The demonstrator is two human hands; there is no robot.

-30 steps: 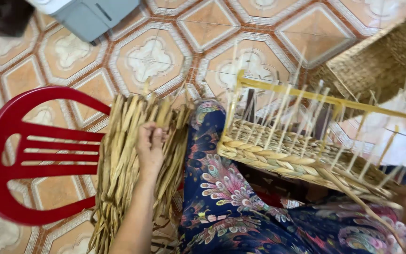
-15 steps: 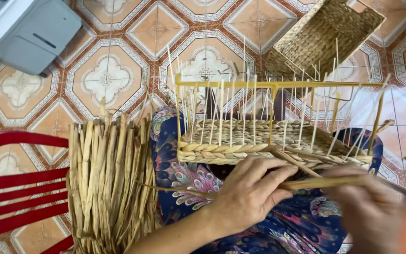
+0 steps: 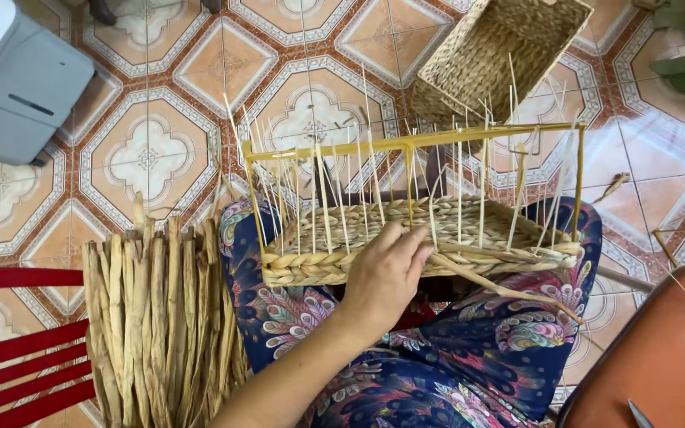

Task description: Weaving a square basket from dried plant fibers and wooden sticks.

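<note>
We rest the half-woven basket (image 3: 406, 238) on our lap so its upright stakes face us. Our left hand (image 3: 386, 273) curls over the near rim, fingers pinching a loose strand (image 3: 509, 289) against the weave. Our right hand is out of view.

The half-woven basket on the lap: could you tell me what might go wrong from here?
The left hand reaches in among the thin upright stakes, so it could bend or snap one. The half-woven basket rests only on the knees and may tip. The loose strand trailing right could slacken.
</note>
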